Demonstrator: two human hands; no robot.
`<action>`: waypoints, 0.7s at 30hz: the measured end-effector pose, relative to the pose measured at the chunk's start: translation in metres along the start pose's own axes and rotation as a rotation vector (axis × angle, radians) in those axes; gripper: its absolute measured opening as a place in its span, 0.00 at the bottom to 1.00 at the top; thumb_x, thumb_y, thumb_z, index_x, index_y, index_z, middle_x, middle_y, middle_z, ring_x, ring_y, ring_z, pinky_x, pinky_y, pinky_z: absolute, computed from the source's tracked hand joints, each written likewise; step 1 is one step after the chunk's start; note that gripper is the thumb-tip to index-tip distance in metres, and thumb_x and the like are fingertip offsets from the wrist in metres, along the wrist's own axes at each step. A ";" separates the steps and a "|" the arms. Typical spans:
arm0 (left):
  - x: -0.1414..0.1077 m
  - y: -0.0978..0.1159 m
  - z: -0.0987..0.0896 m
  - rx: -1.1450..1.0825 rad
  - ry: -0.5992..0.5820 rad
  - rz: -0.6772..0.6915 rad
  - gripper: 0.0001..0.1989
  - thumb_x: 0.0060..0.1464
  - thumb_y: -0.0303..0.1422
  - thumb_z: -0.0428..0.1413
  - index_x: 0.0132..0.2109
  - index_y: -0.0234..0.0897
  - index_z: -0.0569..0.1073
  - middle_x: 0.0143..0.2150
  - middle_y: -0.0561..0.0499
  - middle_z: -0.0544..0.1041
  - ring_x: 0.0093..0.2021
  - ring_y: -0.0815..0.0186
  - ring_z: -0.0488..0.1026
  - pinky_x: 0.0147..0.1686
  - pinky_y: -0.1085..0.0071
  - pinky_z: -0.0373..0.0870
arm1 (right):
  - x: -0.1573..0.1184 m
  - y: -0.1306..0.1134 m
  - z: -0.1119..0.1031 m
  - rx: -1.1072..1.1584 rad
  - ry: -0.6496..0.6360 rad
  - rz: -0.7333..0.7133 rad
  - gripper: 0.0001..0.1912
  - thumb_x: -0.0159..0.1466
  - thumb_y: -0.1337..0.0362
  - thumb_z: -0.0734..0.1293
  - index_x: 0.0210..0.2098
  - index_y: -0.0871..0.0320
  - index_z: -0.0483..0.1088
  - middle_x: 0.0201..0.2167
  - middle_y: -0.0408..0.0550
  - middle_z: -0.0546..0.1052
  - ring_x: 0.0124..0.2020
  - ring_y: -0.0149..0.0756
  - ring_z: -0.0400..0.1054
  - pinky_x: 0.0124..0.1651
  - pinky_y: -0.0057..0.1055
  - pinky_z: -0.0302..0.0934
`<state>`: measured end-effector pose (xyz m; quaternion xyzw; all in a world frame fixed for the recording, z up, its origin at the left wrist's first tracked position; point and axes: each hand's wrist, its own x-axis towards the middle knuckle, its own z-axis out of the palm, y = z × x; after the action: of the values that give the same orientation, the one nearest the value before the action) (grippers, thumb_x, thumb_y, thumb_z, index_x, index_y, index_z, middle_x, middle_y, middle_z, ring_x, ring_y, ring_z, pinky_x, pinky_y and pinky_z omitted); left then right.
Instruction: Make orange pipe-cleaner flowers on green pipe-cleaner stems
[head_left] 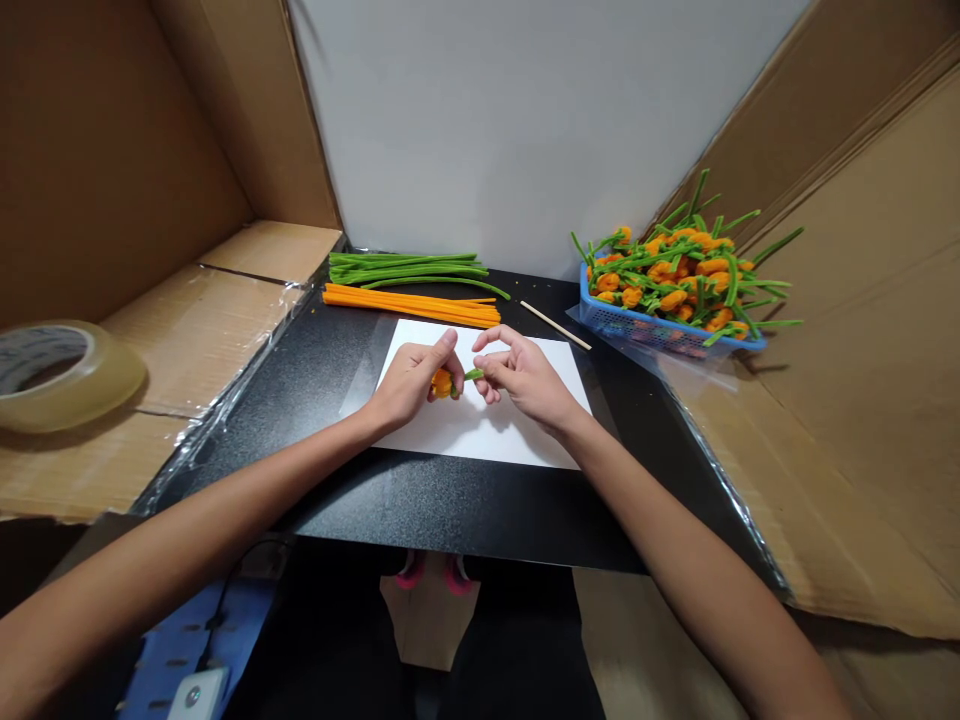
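Over a white sheet (480,440), my left hand (409,382) is closed around a small orange pipe-cleaner pumpkin (441,384), partly covered by my fingers. A short green pipe-cleaner stem (473,375) sticks out of it to the right. The thumb and fingers of my right hand (529,380) pinch this stem near its end, with the index finger raised and bent. Behind my hands lie a bundle of orange pipe cleaners (405,303) and, farther back, several green pipe cleaners (405,268).
A blue basket (652,330) heaped with similar orange and green pieces stands at the back right. A thin wooden stick (555,325) lies beside the sheet. At the left, a roll of clear tape (112,375) rests on cardboard. Cardboard walls (862,330) flank the black table (360,500).
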<state>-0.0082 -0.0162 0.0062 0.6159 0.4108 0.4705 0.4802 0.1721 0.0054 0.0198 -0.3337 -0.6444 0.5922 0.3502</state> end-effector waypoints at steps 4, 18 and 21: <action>0.004 -0.005 0.002 -0.132 0.120 -0.045 0.37 0.59 0.59 0.47 0.14 0.35 0.66 0.10 0.53 0.59 0.13 0.74 0.55 0.16 0.74 0.48 | 0.000 0.001 0.004 -0.007 -0.107 -0.028 0.14 0.63 0.56 0.68 0.41 0.55 0.60 0.19 0.34 0.71 0.19 0.25 0.60 0.25 0.23 0.56; 0.007 -0.002 0.005 -0.385 0.160 -0.203 0.37 0.58 0.57 0.51 0.12 0.37 0.57 0.10 0.57 0.49 0.12 0.76 0.49 0.15 0.74 0.40 | 0.002 0.002 0.000 -0.015 -0.209 -0.090 0.14 0.65 0.56 0.68 0.41 0.56 0.60 0.18 0.34 0.67 0.19 0.24 0.55 0.25 0.23 0.51; 0.007 -0.003 0.006 -0.403 0.187 -0.211 0.35 0.59 0.53 0.52 0.12 0.37 0.57 0.10 0.57 0.49 0.12 0.76 0.49 0.15 0.74 0.39 | 0.003 0.003 0.000 -0.022 -0.207 -0.096 0.14 0.65 0.56 0.68 0.40 0.56 0.60 0.18 0.34 0.67 0.19 0.24 0.55 0.24 0.23 0.49</action>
<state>-0.0013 -0.0102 0.0040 0.4150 0.4135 0.5450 0.5998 0.1707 0.0077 0.0173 -0.2433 -0.6987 0.5990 0.3063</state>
